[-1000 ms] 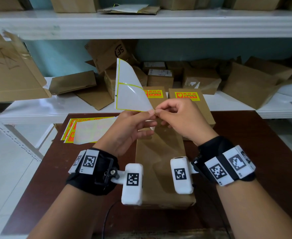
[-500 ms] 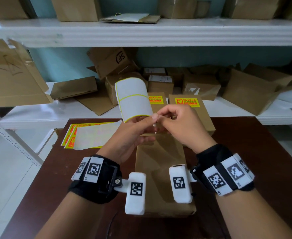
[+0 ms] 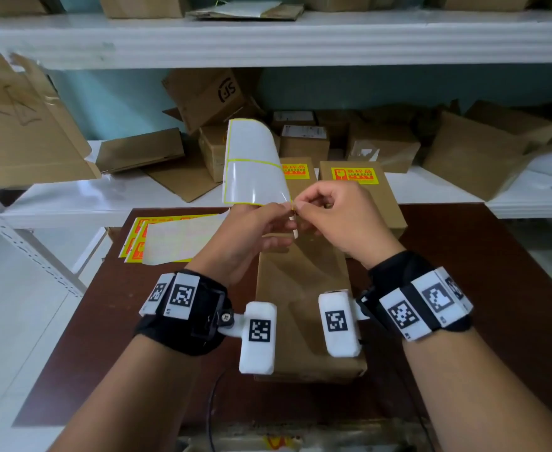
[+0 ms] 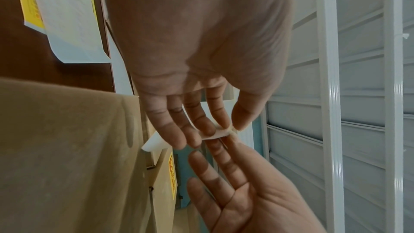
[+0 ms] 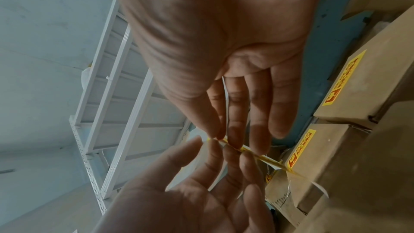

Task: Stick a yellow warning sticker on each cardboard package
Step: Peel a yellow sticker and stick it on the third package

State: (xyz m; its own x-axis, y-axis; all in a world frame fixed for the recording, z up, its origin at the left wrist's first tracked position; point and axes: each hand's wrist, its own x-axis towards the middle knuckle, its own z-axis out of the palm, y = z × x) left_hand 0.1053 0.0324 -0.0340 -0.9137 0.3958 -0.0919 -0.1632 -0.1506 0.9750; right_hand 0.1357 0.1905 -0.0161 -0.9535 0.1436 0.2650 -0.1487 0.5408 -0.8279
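My left hand [image 3: 281,213] holds up a white glossy sticker sheet [image 3: 252,168] with yellow lines, pinching its lower right corner. My right hand [image 3: 300,211] pinches a yellow sticker edge [image 5: 251,151] at that same corner, fingertips against the left hand's. In the left wrist view the left hand's thumb and fingers [image 4: 220,118] nip the white sheet [image 4: 215,133]. Under both hands a plain cardboard package [image 3: 300,288] lies on the brown table [image 3: 464,288]. Behind it two packages bear yellow stickers [image 3: 354,176] [image 3: 296,171].
A pile of sticker sheets [image 3: 170,236] lies on the table's left part. The white shelf [image 3: 529,203] behind holds several loose cardboard boxes [image 3: 464,151]. A white slotted upright [image 3: 30,249] slants at the left. A dark cable [image 3: 216,396] hangs at the table's near edge.
The sheet's top, which stood flat a second ago, has curled over backwards. Both hands stay pinched together at its lower corner.
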